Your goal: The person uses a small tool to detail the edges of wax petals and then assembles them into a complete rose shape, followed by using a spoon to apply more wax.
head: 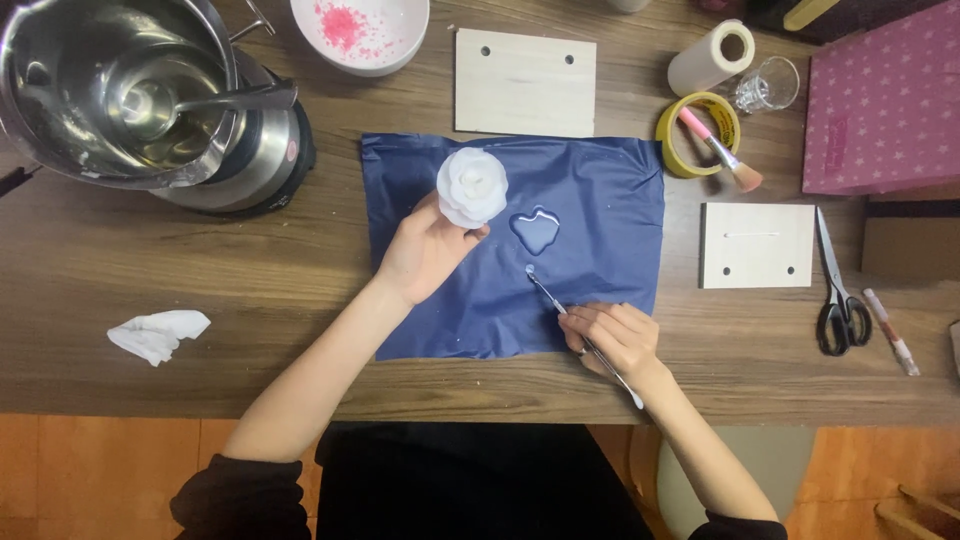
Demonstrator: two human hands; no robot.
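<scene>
The wooden desk [150,280] carries everything. Far beyond the left hand, at the desk's far left corner, a steel pot [120,90] sits on a dark round base. A blue sheet [600,200] lies flat under both hands. Well to the right of the right hand stands a pink box [885,100], with a wooden board [757,245] and black scissors [838,300] nearer to it. A second wooden board [525,82] lies beyond the sheet, and a white bowl [362,32] with pink grains stands past the left hand.

The left hand [425,252] is closed around the base of a white flower [472,186], holding it upright above the sheet, just beyond the fingers. The right hand [618,338] pinches a thin metal tool [580,335], whose tip touches the sheet between the two hands, just below a small clear puddle [536,228]. The puddle lies just to the right of the flower. A crumpled tissue [158,334] lies well to the left of the left forearm.
</scene>
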